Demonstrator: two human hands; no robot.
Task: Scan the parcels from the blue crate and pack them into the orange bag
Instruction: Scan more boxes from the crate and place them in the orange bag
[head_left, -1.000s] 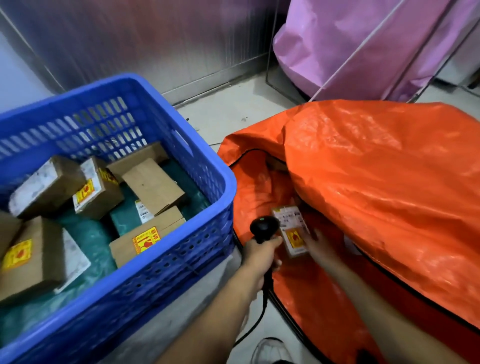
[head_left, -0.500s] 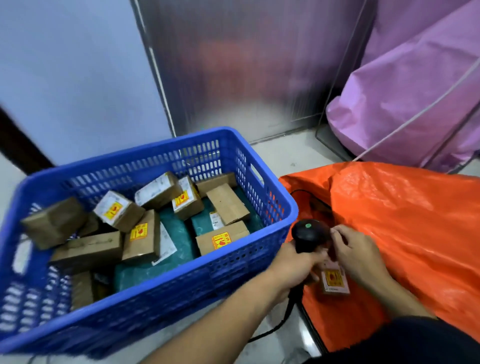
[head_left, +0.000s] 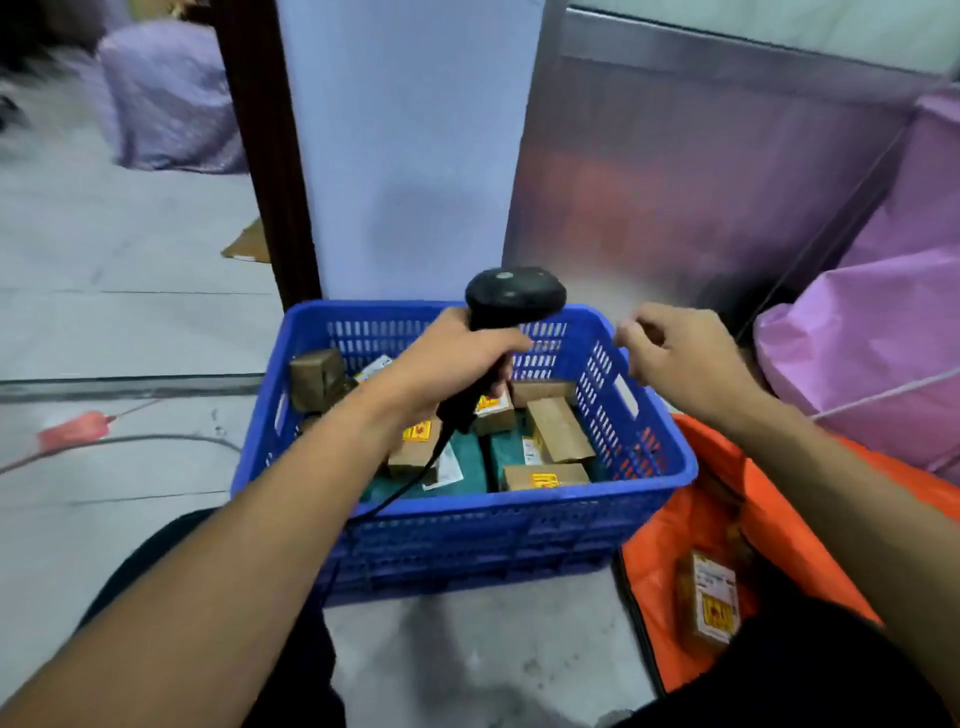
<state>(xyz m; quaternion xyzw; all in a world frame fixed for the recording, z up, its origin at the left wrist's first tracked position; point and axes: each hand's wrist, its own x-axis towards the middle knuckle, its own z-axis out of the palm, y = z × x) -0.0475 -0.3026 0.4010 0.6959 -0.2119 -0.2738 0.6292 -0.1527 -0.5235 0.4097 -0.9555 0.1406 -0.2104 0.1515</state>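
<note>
My left hand (head_left: 447, 358) grips the handle of a black barcode scanner (head_left: 511, 296) above the blue crate (head_left: 467, 525). Its cable trails down over the crate's front wall. Several small cardboard parcels (head_left: 558, 428) with yellow stickers lie inside the crate on green wrapping. My right hand (head_left: 680, 358) hovers over the crate's right rim, fingers loosely curled, holding nothing. The orange bag (head_left: 670, 525) lies open on the floor to the right of the crate. One labelled parcel (head_left: 711, 597) rests inside it.
A pink sack (head_left: 872, 353) leans against the metal wall (head_left: 701, 171) behind the orange bag. A dark post (head_left: 265, 156) stands behind the crate's left corner. A cable with a red tag (head_left: 72, 428) runs across the grey floor at left.
My view has swung up and left. My right hand has let go of the parcel in the orange bag and moved over the crate. The scanner rose above the crate with my left hand.
</note>
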